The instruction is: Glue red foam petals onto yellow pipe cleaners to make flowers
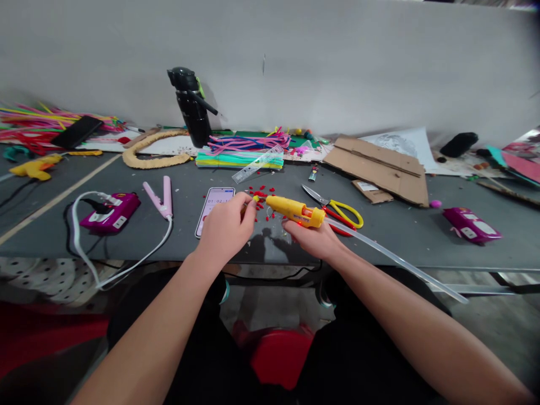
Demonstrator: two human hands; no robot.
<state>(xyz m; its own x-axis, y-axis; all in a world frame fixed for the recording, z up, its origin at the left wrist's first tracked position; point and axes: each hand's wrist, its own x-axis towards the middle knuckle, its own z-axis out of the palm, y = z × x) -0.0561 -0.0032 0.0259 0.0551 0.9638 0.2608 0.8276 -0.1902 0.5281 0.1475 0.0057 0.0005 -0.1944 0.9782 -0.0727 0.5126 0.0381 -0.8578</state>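
Note:
My right hand (314, 237) is wrapped round a yellow hot glue gun (291, 209), its nozzle pointing left. A long clear glue stick (392, 259) runs out of the gun's back over my forearm. Just left of the nozzle, my left hand (228, 222) pinches a small yellow piece (256, 198), too small to name. Small red bits (262, 189) lie scattered on the table around and behind the nozzle. A phone (206, 216) showing a running time lies partly under my left hand. Scissors (337, 208) with red and yellow handles rest beyond my right hand.
A pink flat iron (162, 197) and a purple power strip (112, 214) with cords lie left. Behind are a black bottle (192, 107), pipe cleaners (240, 159), and a clear ruler (257, 164). Cardboard (379, 169) and another purple power strip (472, 226) are on the right.

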